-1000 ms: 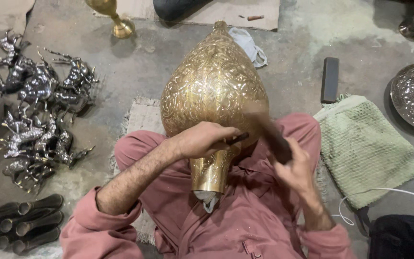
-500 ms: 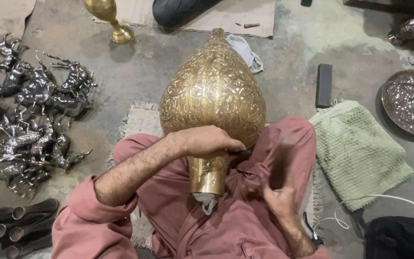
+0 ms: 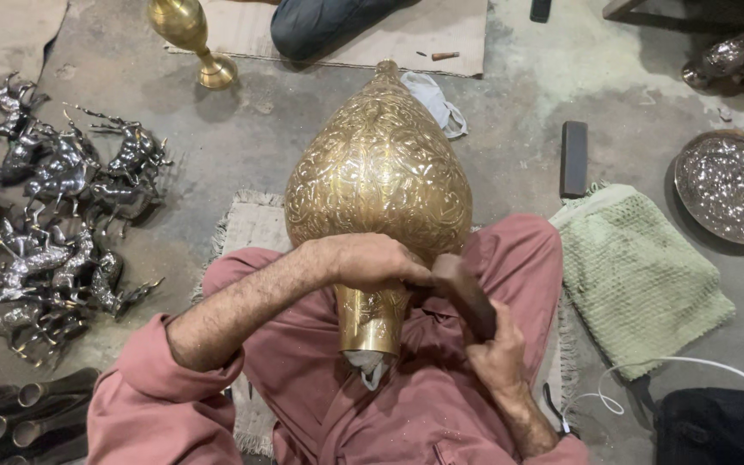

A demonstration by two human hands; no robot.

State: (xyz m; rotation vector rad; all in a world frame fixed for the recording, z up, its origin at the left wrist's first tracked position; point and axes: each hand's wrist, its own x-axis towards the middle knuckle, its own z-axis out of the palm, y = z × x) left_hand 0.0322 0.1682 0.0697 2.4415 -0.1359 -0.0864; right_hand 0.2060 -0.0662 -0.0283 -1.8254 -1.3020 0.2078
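Brass vase (image 3: 379, 176) lies across the lap, bulb pointing away from both hands. Left hand (image 3: 372, 261) clamps over its lower body just above the neck; right hand (image 3: 492, 353) grips a dark wooden mallet (image 3: 465, 291) beside it. Looks heavy, rigid, slick, dentable. Best hold: narrow neck (image 3: 370, 320), lap bearing weight.

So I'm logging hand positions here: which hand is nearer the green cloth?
Right. The right hand, gripping a dark wooden block, is just beside the green cloth; the left hand rests on the brass vessel, farther away.
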